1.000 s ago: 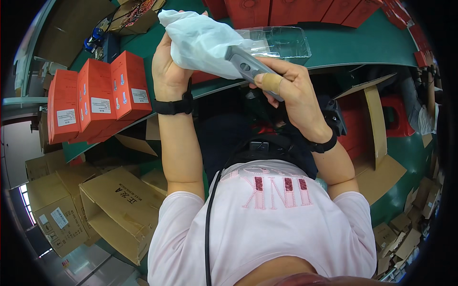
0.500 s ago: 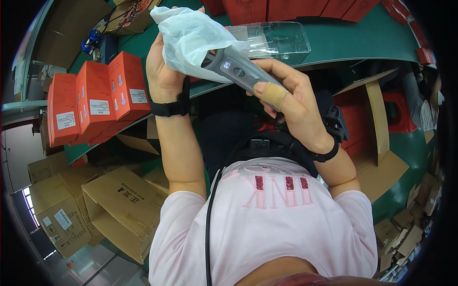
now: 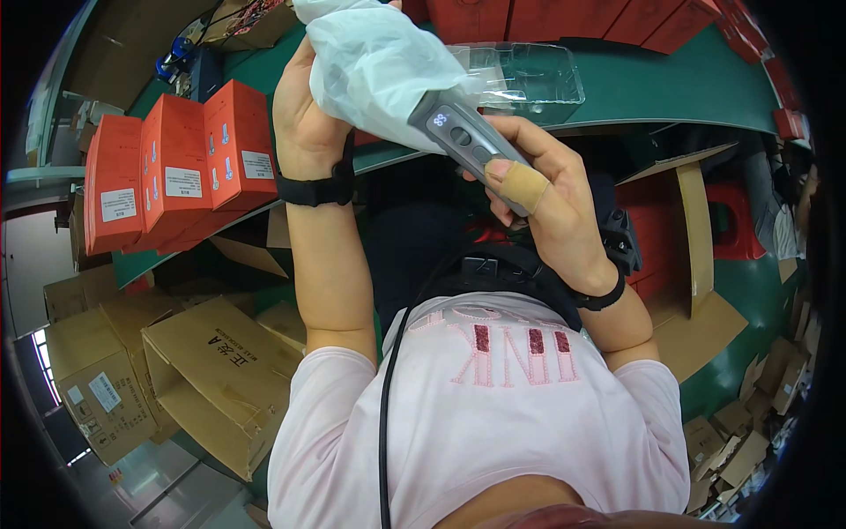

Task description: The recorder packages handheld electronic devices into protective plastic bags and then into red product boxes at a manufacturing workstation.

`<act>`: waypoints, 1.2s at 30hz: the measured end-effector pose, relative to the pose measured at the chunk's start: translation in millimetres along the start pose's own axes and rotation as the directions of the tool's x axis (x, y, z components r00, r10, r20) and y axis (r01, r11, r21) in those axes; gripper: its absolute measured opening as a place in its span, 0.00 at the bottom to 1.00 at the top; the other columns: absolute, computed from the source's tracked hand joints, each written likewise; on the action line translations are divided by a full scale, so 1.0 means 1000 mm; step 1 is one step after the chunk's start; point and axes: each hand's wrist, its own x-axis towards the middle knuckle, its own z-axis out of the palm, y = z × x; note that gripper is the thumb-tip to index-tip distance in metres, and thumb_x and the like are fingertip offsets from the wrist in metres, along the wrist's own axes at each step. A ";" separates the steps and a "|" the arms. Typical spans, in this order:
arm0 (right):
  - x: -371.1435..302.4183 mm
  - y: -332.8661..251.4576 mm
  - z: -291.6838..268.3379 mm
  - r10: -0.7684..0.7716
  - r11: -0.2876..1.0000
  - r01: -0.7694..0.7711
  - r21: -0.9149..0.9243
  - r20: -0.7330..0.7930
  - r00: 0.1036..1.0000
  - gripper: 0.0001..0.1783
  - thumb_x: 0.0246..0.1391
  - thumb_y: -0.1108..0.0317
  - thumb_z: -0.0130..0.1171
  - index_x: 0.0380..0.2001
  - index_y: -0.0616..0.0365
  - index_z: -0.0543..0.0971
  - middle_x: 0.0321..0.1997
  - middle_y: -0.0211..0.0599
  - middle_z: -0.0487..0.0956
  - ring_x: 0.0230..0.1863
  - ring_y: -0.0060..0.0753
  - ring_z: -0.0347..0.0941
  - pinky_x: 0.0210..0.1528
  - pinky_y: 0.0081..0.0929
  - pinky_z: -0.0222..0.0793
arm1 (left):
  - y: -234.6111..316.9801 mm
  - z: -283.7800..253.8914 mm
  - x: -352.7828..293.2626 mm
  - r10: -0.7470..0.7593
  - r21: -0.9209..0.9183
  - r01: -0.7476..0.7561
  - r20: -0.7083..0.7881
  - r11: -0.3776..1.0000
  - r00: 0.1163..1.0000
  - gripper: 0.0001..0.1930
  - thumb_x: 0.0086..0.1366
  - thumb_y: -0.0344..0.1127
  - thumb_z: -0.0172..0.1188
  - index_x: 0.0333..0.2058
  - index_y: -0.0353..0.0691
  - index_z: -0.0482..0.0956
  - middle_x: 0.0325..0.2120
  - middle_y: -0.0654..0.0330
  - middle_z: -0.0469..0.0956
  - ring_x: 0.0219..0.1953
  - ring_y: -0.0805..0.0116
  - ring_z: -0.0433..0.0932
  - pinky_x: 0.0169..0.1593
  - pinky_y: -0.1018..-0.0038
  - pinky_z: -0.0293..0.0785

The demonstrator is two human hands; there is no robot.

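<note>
Up above the green workbench [image 3: 670, 84], both hands are raised and busy with one object. The right hand [image 3: 551, 203] wraps around the lower end of a grey handheld device [image 3: 467, 141], fingers closed on its body, a tan bandage around one finger lying along the casing. Two round buttons and a small lit display face up toward the camera, so the grip looks chosen to keep that face clear. The upper end of the device disappears into a pale, thin plastic bag [image 3: 379, 62], which the left hand [image 3: 304, 123] holds from the far side, fingers closed on the film (only the back of the hand and wrist show, so how much it has gathered I cannot tell). The bag is pulled up and away from the right hand, which keeps its mouth taut around the device.

Just beyond the right hand, a clear plastic tray [image 3: 529, 75] lies flat on the bench, within easy reach. Out past the left wrist, a row of red boxes [image 3: 176, 167] stands upright side by side on the bench edge, white labels facing out. Below the left elbow, open cardboard cartons [image 3: 211, 379] sit on the floor.
</note>
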 end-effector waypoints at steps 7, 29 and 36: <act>-0.017 0.011 0.012 -0.023 0.974 0.005 0.227 0.077 0.997 0.29 0.64 0.55 0.55 0.59 0.67 0.67 0.45 0.49 0.78 0.31 0.27 0.76 0.37 0.20 0.73 | 0.033 -0.021 -0.003 0.094 0.083 -0.081 -0.173 0.993 0.980 0.25 0.80 0.39 0.34 0.66 0.25 0.57 0.67 0.36 0.60 0.66 0.47 0.66 0.71 0.57 0.61; -0.025 0.014 0.016 0.065 0.975 -0.071 0.208 0.038 0.997 0.28 0.66 0.56 0.55 0.58 0.67 0.64 0.46 0.53 0.77 0.31 0.30 0.76 0.39 0.24 0.74 | -0.094 0.038 0.022 0.334 0.408 -0.158 -0.406 0.899 0.851 0.18 0.73 0.42 0.54 0.54 0.36 0.74 0.42 0.57 0.83 0.41 0.67 0.84 0.47 0.68 0.82; -0.028 0.012 0.018 0.065 0.976 -0.072 0.207 0.039 0.997 0.28 0.65 0.57 0.56 0.58 0.66 0.64 0.47 0.53 0.77 0.31 0.29 0.76 0.39 0.25 0.74 | -0.098 0.040 0.020 0.416 0.460 -0.212 -0.403 0.862 0.815 0.18 0.73 0.40 0.54 0.55 0.35 0.74 0.44 0.56 0.83 0.44 0.66 0.84 0.49 0.67 0.83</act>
